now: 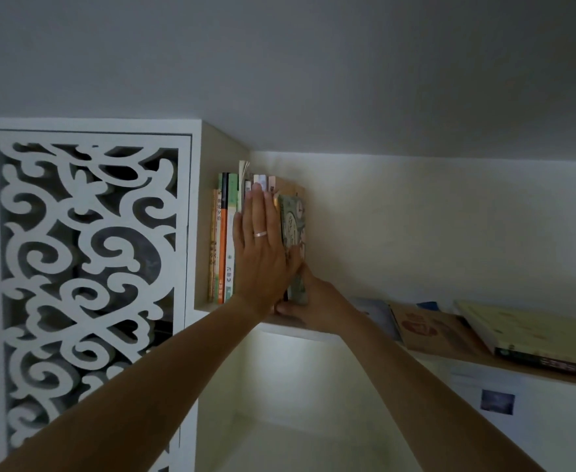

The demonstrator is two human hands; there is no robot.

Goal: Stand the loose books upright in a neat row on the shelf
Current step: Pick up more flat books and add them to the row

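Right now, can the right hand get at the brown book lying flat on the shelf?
Probably yes, once it lets go: the right hand holds the green book at its base, and the shelf between it and the brown book looks unobstructed.

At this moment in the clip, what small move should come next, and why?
Probably slide the green book fully in against the upright row. The left hand lies flat on the spines, steadying them, while the right hand grips the green book's lower end at the row's right end. Loose books lie flat further right on the shelf.
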